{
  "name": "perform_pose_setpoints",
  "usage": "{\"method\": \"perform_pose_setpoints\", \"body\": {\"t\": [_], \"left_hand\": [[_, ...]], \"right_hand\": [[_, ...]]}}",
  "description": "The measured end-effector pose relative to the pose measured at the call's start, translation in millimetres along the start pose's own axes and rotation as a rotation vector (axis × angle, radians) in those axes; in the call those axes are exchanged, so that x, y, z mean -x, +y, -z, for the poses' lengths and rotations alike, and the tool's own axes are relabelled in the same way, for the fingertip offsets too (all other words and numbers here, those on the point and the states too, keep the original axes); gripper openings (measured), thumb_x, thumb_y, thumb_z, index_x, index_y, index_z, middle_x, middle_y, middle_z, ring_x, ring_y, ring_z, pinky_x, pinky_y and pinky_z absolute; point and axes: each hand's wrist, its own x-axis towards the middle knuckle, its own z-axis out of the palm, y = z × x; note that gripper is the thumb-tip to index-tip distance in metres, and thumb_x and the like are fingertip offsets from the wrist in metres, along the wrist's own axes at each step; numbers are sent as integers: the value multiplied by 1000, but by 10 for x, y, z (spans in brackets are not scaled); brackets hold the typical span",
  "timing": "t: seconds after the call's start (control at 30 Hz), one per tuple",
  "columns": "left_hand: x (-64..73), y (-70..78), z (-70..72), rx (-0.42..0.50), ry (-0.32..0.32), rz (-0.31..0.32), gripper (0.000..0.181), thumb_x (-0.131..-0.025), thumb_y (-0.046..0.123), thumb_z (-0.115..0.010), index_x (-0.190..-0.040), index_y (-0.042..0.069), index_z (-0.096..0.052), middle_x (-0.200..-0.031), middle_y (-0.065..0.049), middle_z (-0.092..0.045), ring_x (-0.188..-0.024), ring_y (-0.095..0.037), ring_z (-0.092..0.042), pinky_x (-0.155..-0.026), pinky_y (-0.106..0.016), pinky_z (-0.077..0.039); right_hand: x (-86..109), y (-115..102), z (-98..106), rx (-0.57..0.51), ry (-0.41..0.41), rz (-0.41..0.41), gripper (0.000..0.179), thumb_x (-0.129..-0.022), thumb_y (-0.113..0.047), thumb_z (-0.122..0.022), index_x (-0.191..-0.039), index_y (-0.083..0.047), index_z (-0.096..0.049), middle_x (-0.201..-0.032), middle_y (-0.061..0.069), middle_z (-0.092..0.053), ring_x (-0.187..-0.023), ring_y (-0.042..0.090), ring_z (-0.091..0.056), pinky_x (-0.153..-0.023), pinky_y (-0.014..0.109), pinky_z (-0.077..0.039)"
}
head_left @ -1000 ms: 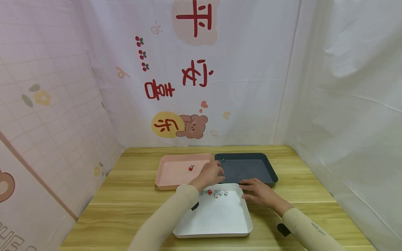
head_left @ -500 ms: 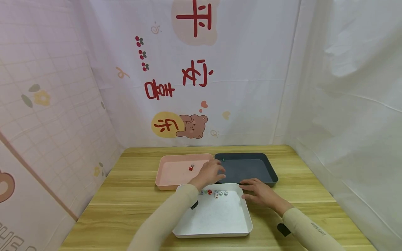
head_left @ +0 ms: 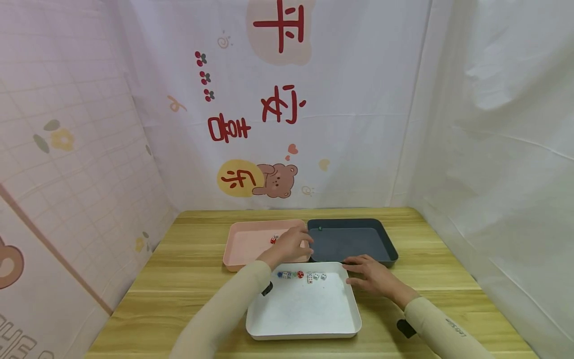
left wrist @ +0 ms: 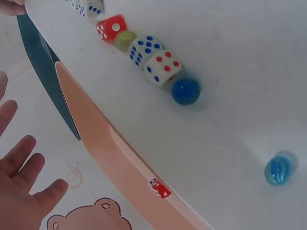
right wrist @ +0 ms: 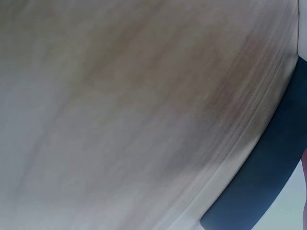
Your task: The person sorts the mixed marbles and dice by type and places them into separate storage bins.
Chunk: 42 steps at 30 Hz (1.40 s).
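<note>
My left hand (head_left: 290, 245) hovers above the right side of the pink tray (head_left: 237, 249), near its border with the dark tray. Its fingers are spread and hold nothing, as the left wrist view shows. Close by, in the white tray (head_left: 305, 316), lies a row with white dice (left wrist: 163, 67), a red die (left wrist: 111, 28), a yellow-green marble (left wrist: 125, 41) and a blue marble (left wrist: 185, 91). Apart from the row sits a light-blue swirled marble (left wrist: 278, 170). My right hand (head_left: 373, 275) has loosely extended fingers at the white tray's far right corner, and grips nothing visible.
Behind the right hand stands the dark tray (head_left: 350, 242), with a small green piece (head_left: 320, 228) near its back left. A red die (head_left: 273, 240) and a whitish piece lie in the pink tray. Wooden tabletop (head_left: 179, 279) surrounds the trays; cloth hangs behind and at the sides.
My left hand has shifted left, from the dark tray's edge to over the pink tray, uncovering more of the row's left end. The right hand stays in place.
</note>
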Motion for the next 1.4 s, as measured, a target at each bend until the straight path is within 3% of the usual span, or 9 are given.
{"method": "perform_pose_setpoints", "body": {"t": [0.13, 0.33, 0.6, 1.0, 1.4], "left_hand": [[53, -70, 42, -13, 5, -29, 30, -90, 26, -75, -117, 14, -73, -129, -5, -56, -120, -22, -51, -98, -39, -46], [210, -197, 124, -43, -5, 32, 44, -90, 31, -74, -130, 14, -66, -143, -11, -51, -133, -27, -45, -107, -46, -41], [498, -493, 197, -55, -15, 69, 54, -88, 36, -76, -135, 14, -62, -144, -11, -50, -135, -30, -44, -108, -50, -39], [942, -750, 323, -46, -36, 35, 65, -85, 38, -79, -139, 9, -58, -145, -17, -48, -135, -36, -42, -110, -52, -35], [1376, -1012, 323, -21, -63, 9, 79, -78, 51, -80, -140, 8, -56, -147, -22, -42, -137, -42, -37, -109, -57, -32]], "right_hand": [[1, 4, 0, 1, 0, 0, 48, -95, -37, -65, -128, -1, -66, -132, 13, -60, -118, 34, -54, -94, 53, -48], [-3, -3, 3, 3, 0, 2, 48, -95, -36, -65, -128, -1, -66, -132, 13, -60, -118, 34, -54, -94, 53, -48], [-9, -7, 8, 10, 1, 8, 48, -96, -36, -65, -127, -1, -66, -132, 13, -60, -118, 35, -54, -94, 53, -48], [5, -19, 8, 3, 6, 3, 48, -95, -35, -66, -128, -1, -66, -132, 13, -60, -118, 35, -54, -93, 52, -48], [4, 8, -12, 10, -10, -16, 50, -96, -40, -63, -129, -2, -65, -133, 12, -60, -119, 35, -53, -94, 53, -47]]}}
